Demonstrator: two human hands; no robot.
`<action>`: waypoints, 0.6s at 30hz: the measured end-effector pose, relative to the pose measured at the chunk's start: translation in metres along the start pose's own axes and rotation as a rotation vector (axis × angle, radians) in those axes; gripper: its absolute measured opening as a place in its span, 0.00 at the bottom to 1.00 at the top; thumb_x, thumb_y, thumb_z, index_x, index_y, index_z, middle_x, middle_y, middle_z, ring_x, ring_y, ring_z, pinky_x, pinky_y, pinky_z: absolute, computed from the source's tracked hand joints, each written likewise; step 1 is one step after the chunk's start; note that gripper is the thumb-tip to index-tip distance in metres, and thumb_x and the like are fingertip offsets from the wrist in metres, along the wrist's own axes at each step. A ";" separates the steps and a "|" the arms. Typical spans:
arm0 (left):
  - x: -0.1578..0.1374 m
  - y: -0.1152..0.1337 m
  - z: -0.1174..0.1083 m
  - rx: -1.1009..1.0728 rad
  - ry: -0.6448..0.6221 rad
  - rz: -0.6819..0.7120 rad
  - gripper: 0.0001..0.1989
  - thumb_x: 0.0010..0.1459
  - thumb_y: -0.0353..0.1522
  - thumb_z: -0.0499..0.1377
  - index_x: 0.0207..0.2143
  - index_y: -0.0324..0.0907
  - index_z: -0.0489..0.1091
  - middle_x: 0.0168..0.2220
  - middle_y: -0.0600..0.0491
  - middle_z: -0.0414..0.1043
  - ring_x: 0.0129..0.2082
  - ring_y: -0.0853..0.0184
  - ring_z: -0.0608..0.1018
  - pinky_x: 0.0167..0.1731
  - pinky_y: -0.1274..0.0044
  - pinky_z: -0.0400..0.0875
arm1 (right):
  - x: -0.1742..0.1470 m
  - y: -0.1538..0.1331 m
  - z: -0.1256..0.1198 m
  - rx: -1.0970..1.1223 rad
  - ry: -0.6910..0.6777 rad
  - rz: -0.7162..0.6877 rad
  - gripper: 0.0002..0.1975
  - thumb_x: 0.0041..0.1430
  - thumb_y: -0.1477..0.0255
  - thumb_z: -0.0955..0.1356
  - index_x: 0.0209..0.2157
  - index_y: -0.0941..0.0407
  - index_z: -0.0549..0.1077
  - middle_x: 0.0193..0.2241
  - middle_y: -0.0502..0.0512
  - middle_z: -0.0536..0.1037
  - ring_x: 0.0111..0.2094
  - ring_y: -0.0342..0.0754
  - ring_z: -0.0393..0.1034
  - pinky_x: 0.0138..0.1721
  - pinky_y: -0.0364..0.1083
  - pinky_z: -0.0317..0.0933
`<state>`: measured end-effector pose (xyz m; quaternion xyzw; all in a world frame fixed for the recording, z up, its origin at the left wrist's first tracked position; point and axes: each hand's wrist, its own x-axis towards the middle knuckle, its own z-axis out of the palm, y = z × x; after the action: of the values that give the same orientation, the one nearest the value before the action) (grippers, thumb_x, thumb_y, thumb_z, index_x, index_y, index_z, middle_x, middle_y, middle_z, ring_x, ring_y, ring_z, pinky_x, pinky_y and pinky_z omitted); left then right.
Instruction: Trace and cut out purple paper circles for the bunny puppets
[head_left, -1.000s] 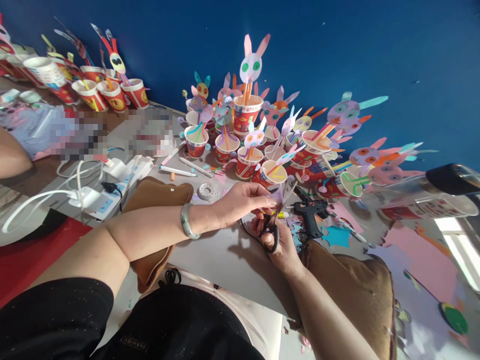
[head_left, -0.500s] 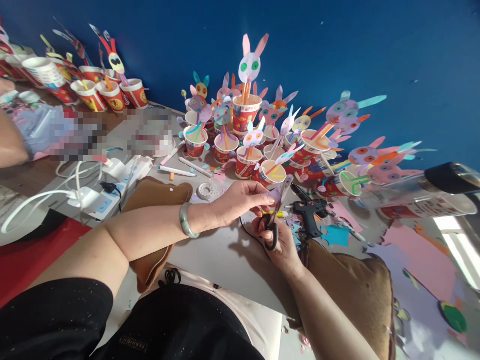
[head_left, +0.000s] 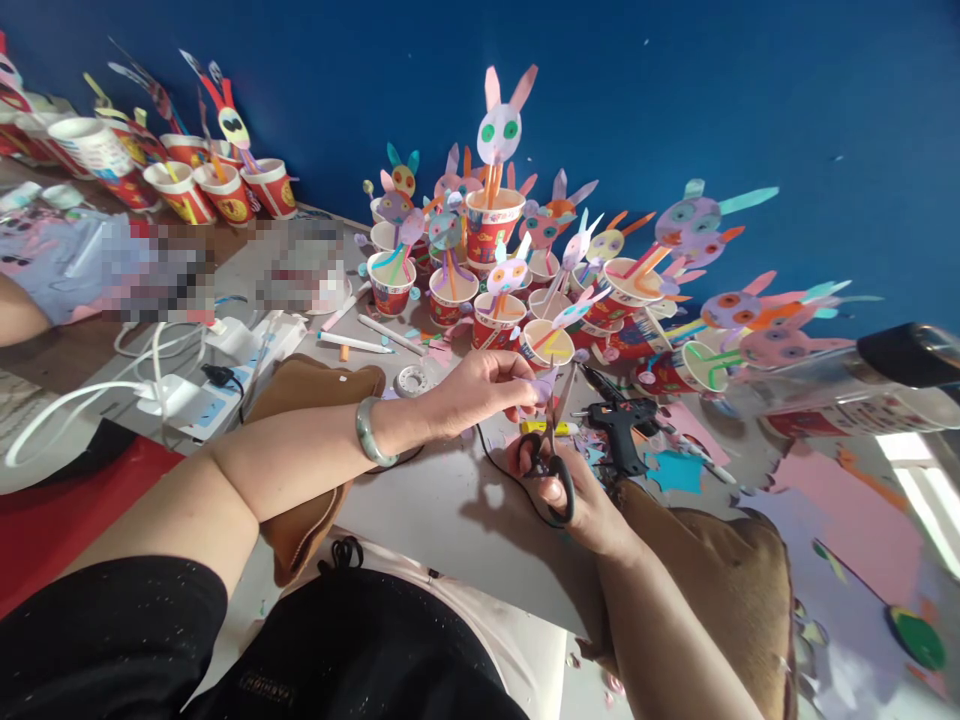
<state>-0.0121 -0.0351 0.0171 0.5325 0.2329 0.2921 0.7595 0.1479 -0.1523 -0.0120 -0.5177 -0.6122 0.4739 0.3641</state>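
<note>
My left hand (head_left: 484,392), a bangle on its wrist, pinches a small piece of purple paper (head_left: 543,386) between thumb and fingers. Black-handled scissors (head_left: 553,440) sit in my right hand (head_left: 581,500), with thumb and fingers through the loops. Their blades are spread and point up, close beside the paper; whether they touch it I cannot tell. A yellow marker (head_left: 549,427) lies behind the scissors. A black hot glue gun (head_left: 619,430) rests just right of them, near paper scraps and a blue paper piece (head_left: 675,470).
Paper cups (head_left: 498,322) with paper rabbit heads crowd the back along a blue wall. A clear bottle (head_left: 817,375) lies at right, near coloured paper sheets (head_left: 862,530). Brown cushions (head_left: 697,560) flank my arms. A power strip (head_left: 240,360) with white cables and another person's arm (head_left: 22,312) are left.
The scissors have opened wider, and my right hand has shifted slightly right and down. My left hand still pinches the purple paper, moved slightly.
</note>
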 end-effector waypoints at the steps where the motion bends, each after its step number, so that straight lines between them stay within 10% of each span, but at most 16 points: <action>1: 0.000 0.000 0.000 0.010 -0.002 0.001 0.05 0.51 0.28 0.62 0.25 0.37 0.67 0.24 0.56 0.71 0.23 0.77 0.72 0.27 0.81 0.66 | 0.000 0.000 -0.001 0.000 -0.006 0.001 0.33 0.51 0.36 0.65 0.28 0.55 0.66 0.26 0.51 0.66 0.29 0.47 0.60 0.30 0.46 0.55; 18: 0.000 -0.004 0.000 0.030 -0.054 0.018 0.04 0.50 0.26 0.62 0.26 0.36 0.68 0.23 0.57 0.70 0.23 0.77 0.72 0.27 0.83 0.66 | 0.001 0.004 -0.001 0.005 0.025 0.035 0.33 0.49 0.36 0.66 0.26 0.55 0.64 0.24 0.49 0.64 0.28 0.46 0.58 0.30 0.45 0.51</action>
<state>-0.0118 -0.0363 0.0137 0.5535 0.2118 0.2810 0.7549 0.1498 -0.1515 -0.0152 -0.5332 -0.5973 0.4753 0.3647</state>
